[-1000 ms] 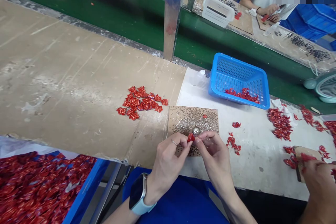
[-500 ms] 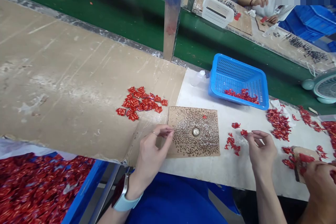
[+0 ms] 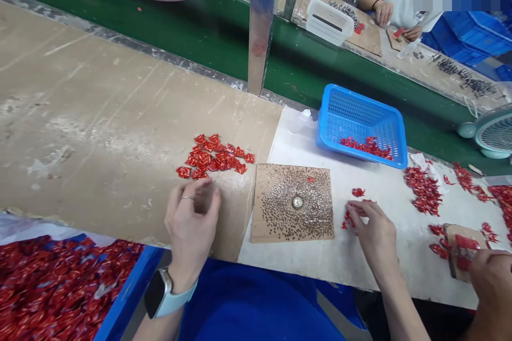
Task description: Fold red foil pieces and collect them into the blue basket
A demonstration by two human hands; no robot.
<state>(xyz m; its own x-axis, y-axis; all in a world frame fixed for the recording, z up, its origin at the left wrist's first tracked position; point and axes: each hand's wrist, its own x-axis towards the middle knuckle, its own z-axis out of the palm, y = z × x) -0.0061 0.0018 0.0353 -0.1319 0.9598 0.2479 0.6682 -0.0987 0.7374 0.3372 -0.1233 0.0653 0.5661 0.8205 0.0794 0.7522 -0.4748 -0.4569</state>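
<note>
My left hand (image 3: pixel 191 221), with a ring and a watch on its wrist, hovers just below a pile of small red folded pieces (image 3: pixel 214 157) on the brown board. Its fingers are loosely bent and apart, and nothing shows in them. My right hand (image 3: pixel 372 229) rests on the white table, its fingertips pinching into a small scatter of red pieces (image 3: pixel 352 217). Between my hands lies a pitted cardboard square (image 3: pixel 280 224) with a round metal stud (image 3: pixel 297 202) at its centre.
A blue basket (image 3: pixel 362 112) with red pieces stands behind the square. More red pieces (image 3: pixel 426 189) lie to the right. A blue bin of red pieces (image 3: pixel 60 287) sits lower left. Another person's hand (image 3: pixel 490 277) works at the right edge. A metal post (image 3: pixel 260 21) rises behind.
My hands left the stud and parted. The left went left and down to the red pile. The right reached out right, then settled on the scattered pieces.
</note>
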